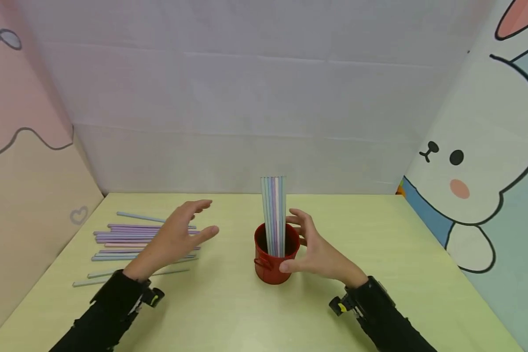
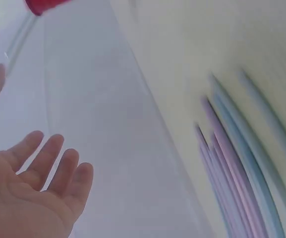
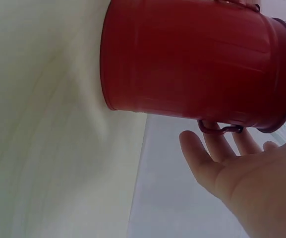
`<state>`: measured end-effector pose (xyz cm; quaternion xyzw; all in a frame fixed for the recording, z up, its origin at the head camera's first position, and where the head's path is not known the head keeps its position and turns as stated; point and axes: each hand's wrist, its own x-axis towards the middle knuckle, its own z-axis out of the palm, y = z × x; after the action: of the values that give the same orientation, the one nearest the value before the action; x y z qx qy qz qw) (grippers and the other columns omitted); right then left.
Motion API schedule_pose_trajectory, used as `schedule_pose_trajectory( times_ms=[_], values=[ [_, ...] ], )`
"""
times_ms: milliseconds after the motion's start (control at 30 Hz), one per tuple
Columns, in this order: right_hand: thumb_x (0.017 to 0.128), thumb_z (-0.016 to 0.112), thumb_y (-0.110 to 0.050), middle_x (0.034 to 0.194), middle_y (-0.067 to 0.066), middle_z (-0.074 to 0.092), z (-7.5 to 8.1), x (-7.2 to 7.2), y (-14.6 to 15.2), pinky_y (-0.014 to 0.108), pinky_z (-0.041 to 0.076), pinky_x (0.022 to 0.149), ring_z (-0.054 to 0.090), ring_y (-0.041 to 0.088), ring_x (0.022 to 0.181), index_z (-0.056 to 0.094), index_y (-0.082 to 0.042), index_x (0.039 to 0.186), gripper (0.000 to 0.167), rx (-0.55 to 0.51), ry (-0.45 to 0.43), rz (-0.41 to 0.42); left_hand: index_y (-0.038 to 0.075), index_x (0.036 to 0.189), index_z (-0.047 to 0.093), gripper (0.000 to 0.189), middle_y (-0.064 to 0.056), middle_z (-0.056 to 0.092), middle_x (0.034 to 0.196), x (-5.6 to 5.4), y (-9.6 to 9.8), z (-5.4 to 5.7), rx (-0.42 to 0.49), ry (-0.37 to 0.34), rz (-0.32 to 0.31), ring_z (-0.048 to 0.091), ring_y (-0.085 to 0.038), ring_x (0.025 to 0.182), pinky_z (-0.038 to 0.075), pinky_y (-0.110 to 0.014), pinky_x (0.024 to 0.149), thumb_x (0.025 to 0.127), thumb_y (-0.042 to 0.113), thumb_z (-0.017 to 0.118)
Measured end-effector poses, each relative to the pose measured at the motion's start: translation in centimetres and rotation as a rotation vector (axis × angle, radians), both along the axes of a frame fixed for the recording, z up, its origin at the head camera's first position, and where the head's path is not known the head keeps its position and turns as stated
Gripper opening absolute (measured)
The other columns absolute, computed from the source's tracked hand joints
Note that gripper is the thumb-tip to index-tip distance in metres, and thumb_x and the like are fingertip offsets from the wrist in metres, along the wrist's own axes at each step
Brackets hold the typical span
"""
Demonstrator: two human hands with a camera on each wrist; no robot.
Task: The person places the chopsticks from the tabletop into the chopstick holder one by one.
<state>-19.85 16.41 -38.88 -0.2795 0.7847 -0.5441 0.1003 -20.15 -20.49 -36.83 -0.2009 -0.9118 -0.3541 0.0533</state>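
Observation:
A small red bucket (image 1: 273,276) with side handles stands upright on the table, and a bundle of pastel straws (image 1: 273,215) rises out of it. Beside its right wall is my right hand (image 1: 319,254), fingers loosely bent and spread from the thumb, which overlaps the bucket's front in the head view. In the right wrist view the fingers (image 3: 202,161) lie near one wire handle (image 3: 222,130), not curled round it. My left hand (image 1: 176,239) hovers over the loose straws (image 1: 127,237) at the left, holding nothing, its fingers (image 2: 51,153) spread in the left wrist view.
The pale yellow table (image 1: 229,313) ends at a white back wall (image 1: 246,98). Cartoon-printed side panels stand left and right, with a rabbit (image 1: 484,161) on the right one. The loose straws, purple, pink, blue and green, lie roughly crosswise at the left.

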Motion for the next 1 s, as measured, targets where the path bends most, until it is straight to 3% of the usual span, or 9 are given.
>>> schedule_pose_trajectory(
  times_ms=[200,467,700,867,1000],
  values=[
    [0.081,0.093,-0.026,0.165,0.01,0.034,-0.4,0.3,-0.5,0.064,0.044,0.113,0.043,0.038,0.145,0.013,-0.021,0.166,0.117,-0.004,-0.009,-0.003,0.013,0.153,0.055,0.07,-0.014,0.057,0.151,1.0,-5.0,0.4,-0.198,0.081,0.053,0.045,-0.044,0.142,0.044,-0.07,0.107,0.096,0.045,0.079],
    [0.082,0.094,-0.021,0.162,0.009,0.04,-0.6,0.4,-0.8,0.058,0.046,0.115,0.045,0.033,0.144,0.015,-0.022,0.165,0.114,-0.015,-0.004,0.008,0.016,0.133,0.071,0.054,-0.009,0.07,0.13,3.0,-9.4,-0.8,-0.328,0.209,-0.009,0.06,-0.038,0.121,0.053,-0.06,0.096,0.085,0.029,0.091],
    [0.082,0.094,-0.022,0.162,0.012,0.04,-0.7,0.5,-0.7,0.06,0.045,0.116,0.045,0.035,0.145,0.015,-0.021,0.165,0.115,0.002,-0.002,-0.016,0.024,0.111,0.074,0.032,0.014,0.069,0.107,5.1,-11.8,-2.6,-0.413,0.136,-0.074,0.067,-0.015,0.098,0.059,-0.036,0.082,0.084,0.024,0.092],
    [0.083,0.093,-0.023,0.161,0.013,0.04,-0.6,0.5,-0.8,0.06,0.045,0.114,0.046,0.037,0.144,0.015,-0.019,0.165,0.114,0.016,-0.01,-0.02,0.023,0.105,0.073,0.027,0.017,0.066,0.1,5.7,-13.1,-3.2,-0.448,0.04,-0.059,0.064,-0.008,0.09,0.058,-0.031,0.077,0.084,0.019,0.09],
    [0.084,0.092,-0.021,0.16,0.013,0.041,-0.7,0.5,-0.8,0.058,0.045,0.114,0.047,0.036,0.143,0.016,-0.017,0.165,0.111,0.014,-0.018,-0.006,0.023,0.098,0.072,0.025,0.018,0.063,0.093,5.7,-13.6,-3.6,-0.504,0.017,-0.057,0.058,-0.003,0.084,0.056,-0.029,0.073,0.083,0.017,0.09]
  ],
)
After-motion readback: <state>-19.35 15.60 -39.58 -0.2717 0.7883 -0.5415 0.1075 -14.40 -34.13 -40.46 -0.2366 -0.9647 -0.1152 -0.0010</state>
